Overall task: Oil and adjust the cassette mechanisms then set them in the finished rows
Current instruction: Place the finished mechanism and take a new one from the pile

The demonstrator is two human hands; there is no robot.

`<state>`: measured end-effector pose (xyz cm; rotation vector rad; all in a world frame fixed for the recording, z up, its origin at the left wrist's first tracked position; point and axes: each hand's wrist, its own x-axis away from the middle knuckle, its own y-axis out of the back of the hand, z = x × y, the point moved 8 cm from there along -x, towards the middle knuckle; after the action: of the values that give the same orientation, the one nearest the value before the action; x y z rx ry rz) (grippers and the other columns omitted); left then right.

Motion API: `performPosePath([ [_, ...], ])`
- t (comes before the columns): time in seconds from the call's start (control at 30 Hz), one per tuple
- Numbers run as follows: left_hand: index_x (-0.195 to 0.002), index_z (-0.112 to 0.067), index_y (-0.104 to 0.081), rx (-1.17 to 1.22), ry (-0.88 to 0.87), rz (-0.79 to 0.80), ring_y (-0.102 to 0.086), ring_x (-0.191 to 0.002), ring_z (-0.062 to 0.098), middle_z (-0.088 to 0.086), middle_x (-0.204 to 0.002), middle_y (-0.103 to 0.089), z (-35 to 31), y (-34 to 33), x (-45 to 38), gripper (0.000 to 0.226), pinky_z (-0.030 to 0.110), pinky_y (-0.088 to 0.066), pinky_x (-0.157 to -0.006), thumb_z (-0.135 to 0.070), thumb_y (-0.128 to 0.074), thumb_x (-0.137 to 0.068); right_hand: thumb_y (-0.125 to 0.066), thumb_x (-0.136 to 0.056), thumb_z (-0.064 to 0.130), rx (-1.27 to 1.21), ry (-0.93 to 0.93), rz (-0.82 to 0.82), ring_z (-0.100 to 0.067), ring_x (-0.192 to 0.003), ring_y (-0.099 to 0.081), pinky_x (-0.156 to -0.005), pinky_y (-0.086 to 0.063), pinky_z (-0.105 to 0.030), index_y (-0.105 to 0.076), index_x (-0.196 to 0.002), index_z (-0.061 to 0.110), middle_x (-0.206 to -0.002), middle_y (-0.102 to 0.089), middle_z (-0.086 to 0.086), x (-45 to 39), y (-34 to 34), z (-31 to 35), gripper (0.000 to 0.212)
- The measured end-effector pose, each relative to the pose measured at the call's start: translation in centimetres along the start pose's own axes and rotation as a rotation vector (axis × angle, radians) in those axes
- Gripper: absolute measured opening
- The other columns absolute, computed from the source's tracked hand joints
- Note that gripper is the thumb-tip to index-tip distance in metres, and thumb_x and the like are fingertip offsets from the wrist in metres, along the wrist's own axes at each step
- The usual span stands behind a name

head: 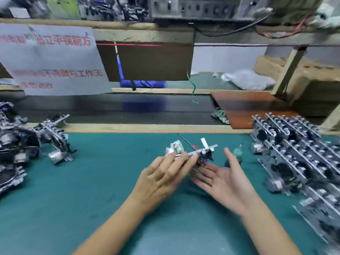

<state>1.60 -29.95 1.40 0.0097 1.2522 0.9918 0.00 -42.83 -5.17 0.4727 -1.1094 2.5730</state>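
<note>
A cassette mechanism (195, 151) of grey metal with a small motor is held edge-on above the green mat (92, 190). My left hand (163, 173) grips its near edge with curled fingers. My right hand (220, 176) lies palm up just right of it, fingers straight, fingertips under the mechanism's right end. A small green oil bottle (237, 152) stands behind my right hand. A thin screwdriver (187, 142) with a red handle lies on the mat behind the mechanism.
Rows of mechanisms (294, 155) stand on edge at the right. A loose heap of mechanisms (22, 146) lies at the left. A wooden ledge (147, 128) borders the mat, with a dark conveyor belt (114, 107) beyond it.
</note>
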Motion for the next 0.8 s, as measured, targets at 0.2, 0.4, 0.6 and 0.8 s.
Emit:
performPosePath([
  [0.2, -0.126, -0.019, -0.063, 0.099, -0.264, 0.097, -0.053, -0.109, 0.012, -0.003, -0.131, -0.047, -4.5, -1.4, 1.9, 0.044, 0.027, -0.044, -0.094, -0.008, -0.03, -0.1, -0.054, -0.078, 0.038, 0.14, 0.037, -0.072, -0.027, -0.088, -0.058, -0.08, -0.046, -0.034, -0.06, -0.11, 0.006, -0.108, -0.059, -0.021, -1.5, 2.5, 0.5, 0.046],
  [0.4, -0.125, -0.029, -0.052, 0.291, -0.203, -0.001, -0.052, -0.115, 0.012, -0.007, -0.127, -0.057, -4.4, 0.0, 2.3, 0.046, 0.029, -0.037, -0.103, -0.053, -0.059, -0.086, -0.048, -0.082, 0.006, 0.322, 0.144, -0.051, -0.022, -0.082, -0.065, -0.068, -0.053, -0.028, -0.067, -0.109, 0.001, -0.1, -0.069, -0.017, -1.0, 3.9, 1.7, 0.033],
  [0.6, -0.145, -0.047, -0.011, 0.87, 0.446, 0.556, -0.013, -0.139, -0.005, -0.029, -0.151, -0.006, -0.6, -5.1, 3.7, 0.119, 0.019, -0.013, -0.113, -0.078, -0.072, -0.047, -0.04, -0.081, -0.009, 0.73, 0.248, -0.286, -0.021, -0.074, -0.058, -0.065, -0.044, -0.033, -0.066, -0.087, -0.008, -0.079, -0.066, -0.011, -0.7, 5.5, 2.0, 0.026],
  [0.8, -0.138, -0.061, -0.005, 1.016, 0.535, 0.581, -0.023, -0.135, -0.011, -0.039, -0.145, -0.016, -0.8, -5.6, 4.2, 0.115, 0.012, -0.024, -0.109, -0.068, -0.079, -0.051, -0.046, -0.089, -0.003, 0.817, 0.297, -0.362, -0.038, -0.099, -0.059, -0.082, -0.049, -0.047, -0.069, -0.079, 0.021, -0.097, -0.068, -0.017, -0.1, 4.7, 2.1, 0.034],
])
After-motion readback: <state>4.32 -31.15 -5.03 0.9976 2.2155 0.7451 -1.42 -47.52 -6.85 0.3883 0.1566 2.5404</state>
